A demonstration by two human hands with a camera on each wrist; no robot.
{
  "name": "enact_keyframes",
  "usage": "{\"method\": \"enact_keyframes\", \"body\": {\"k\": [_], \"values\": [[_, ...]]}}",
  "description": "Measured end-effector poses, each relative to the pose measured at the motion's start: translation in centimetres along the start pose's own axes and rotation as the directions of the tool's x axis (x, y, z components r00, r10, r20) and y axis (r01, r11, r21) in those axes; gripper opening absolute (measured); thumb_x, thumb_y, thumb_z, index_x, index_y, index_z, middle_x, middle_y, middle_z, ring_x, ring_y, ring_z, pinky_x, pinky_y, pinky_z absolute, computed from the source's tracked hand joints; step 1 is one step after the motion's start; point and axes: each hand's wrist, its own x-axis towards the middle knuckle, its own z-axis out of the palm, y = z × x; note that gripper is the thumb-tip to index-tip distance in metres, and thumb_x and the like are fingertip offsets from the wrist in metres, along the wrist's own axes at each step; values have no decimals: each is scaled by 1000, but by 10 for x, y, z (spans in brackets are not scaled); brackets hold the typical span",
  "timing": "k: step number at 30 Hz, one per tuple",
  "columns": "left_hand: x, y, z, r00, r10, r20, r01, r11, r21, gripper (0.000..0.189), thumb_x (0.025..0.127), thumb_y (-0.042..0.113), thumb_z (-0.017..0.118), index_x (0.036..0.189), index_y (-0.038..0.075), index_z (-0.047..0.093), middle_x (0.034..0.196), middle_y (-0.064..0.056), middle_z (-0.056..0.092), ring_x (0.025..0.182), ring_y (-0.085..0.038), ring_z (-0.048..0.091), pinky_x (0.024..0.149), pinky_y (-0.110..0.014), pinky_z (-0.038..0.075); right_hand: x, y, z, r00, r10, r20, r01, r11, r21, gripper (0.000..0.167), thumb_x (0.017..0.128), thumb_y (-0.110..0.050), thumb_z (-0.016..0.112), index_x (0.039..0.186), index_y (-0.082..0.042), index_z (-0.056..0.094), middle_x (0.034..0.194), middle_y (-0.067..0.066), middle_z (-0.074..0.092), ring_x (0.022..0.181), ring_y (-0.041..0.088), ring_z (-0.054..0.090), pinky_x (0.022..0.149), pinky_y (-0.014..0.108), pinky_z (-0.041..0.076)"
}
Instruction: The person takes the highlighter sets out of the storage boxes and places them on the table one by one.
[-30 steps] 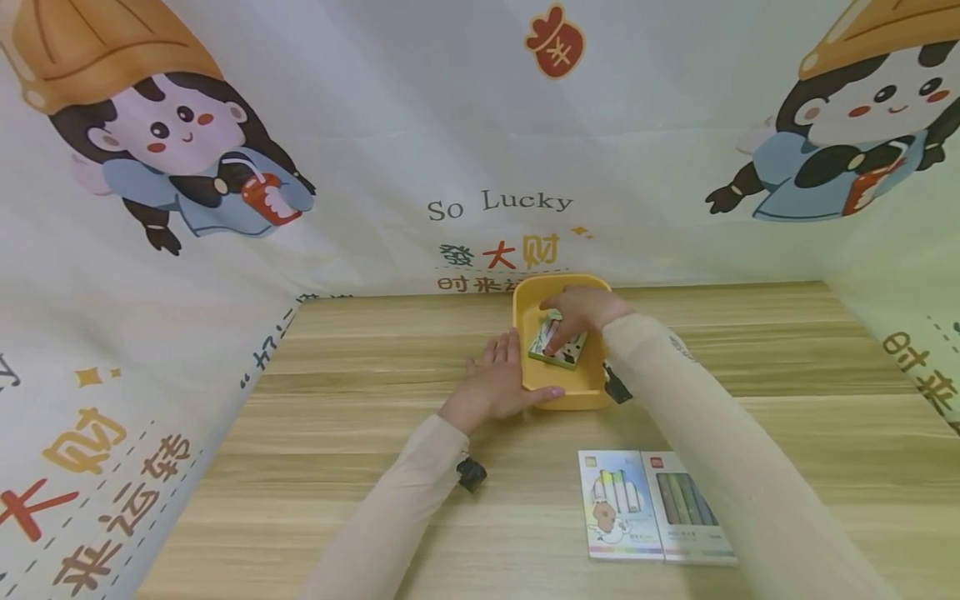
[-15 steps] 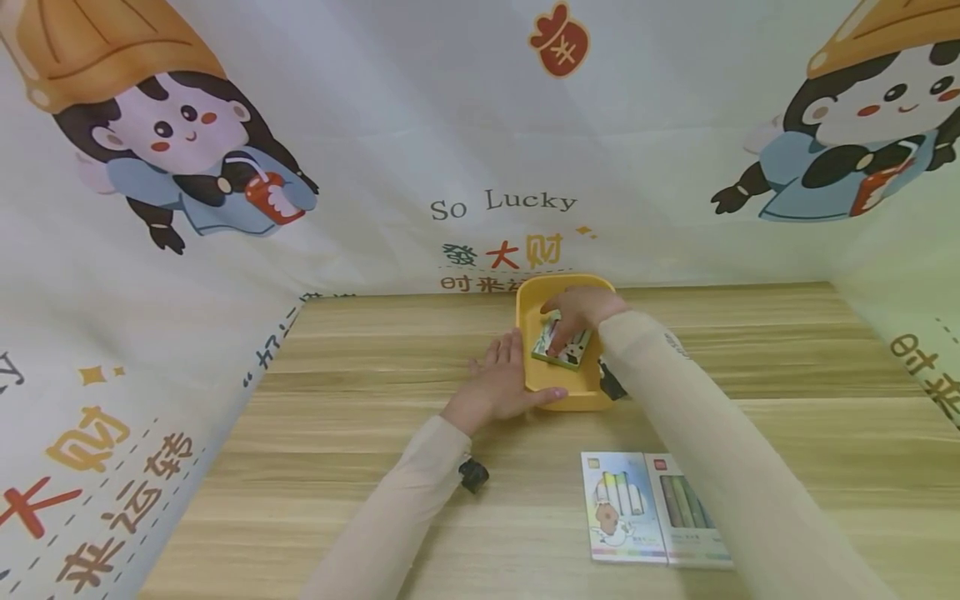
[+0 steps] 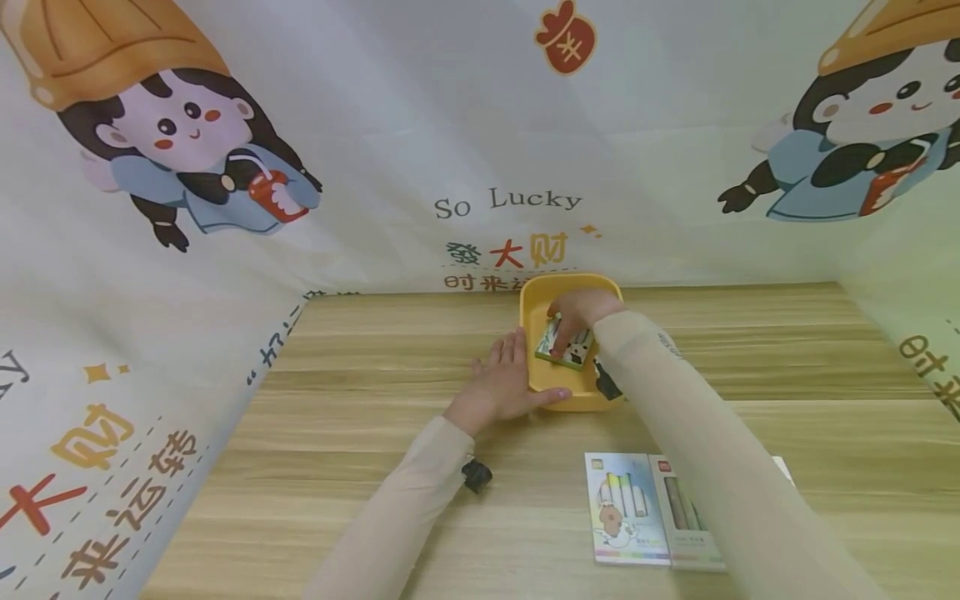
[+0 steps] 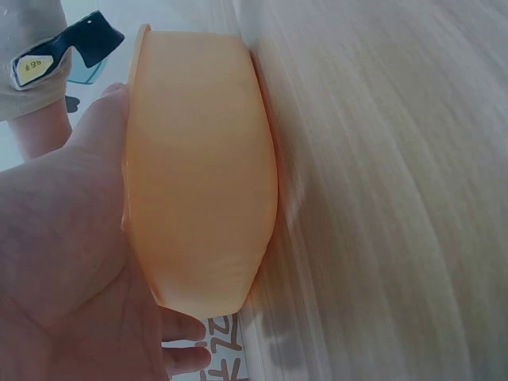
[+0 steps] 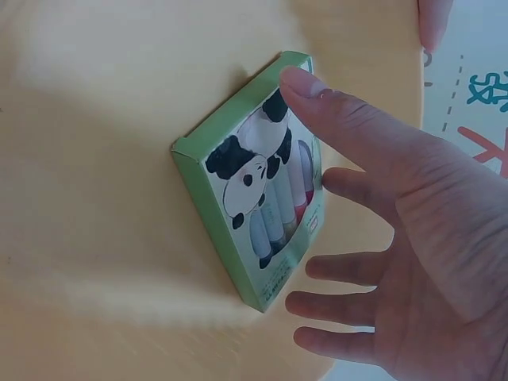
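A yellow plastic tray point(image 3: 573, 387) stands on the wooden table against the back cloth. Inside it lies a small green-edged box of markers point(image 5: 266, 175) with a panda print and a window. My right hand point(image 3: 585, 310) reaches into the tray, its thumb over the printed face of the box. In the right wrist view, the other fingers spread out beside the box's edge, the index fingertip right at it. My left hand point(image 3: 498, 387) rests along the tray's left side with straight fingers, its thumb over the near rim.
A white box of markers point(image 3: 626, 508) and another windowed box point(image 3: 686, 542) lie side by side nearer the front, partly under the right forearm. A white corner point(image 3: 783, 469) shows beyond the sleeve. Printed cloth point(image 3: 375, 125) surrounds the table's back and sides.
The whole head view has shifted slightly right. My right forearm has moved a little left over the boxes, baring a white corner. The hands stay at the tray, the panda box inside it.
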Motion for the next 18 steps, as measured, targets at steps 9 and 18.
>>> {"method": "enact_keyframes", "body": {"k": [9, 18], "values": [[0, 1, 0, 1000, -4, 2, 4, 1000, 2, 118, 86, 78, 48, 158, 4, -8, 168, -18, 1, 156, -39, 5, 119, -68, 15, 2, -1, 0, 1000, 5, 31, -6, 1000, 15, 85, 76, -45, 83, 148, -19, 46, 151, 12, 48, 136, 31, 47, 117, 50, 36], [0, 1, -1, 1000, -2, 5, 3, 1000, -5, 117, 86, 77, 49, 158, 4, -9, 168, -19, 1, 156, -39, 4, 120, -68, 14, 2, -4, 1, 999, 22, 38, -22, 1000, 12, 86, 76, -43, 84, 149, -19, 45, 153, 12, 47, 138, 32, 46, 116, 51, 37]]}}
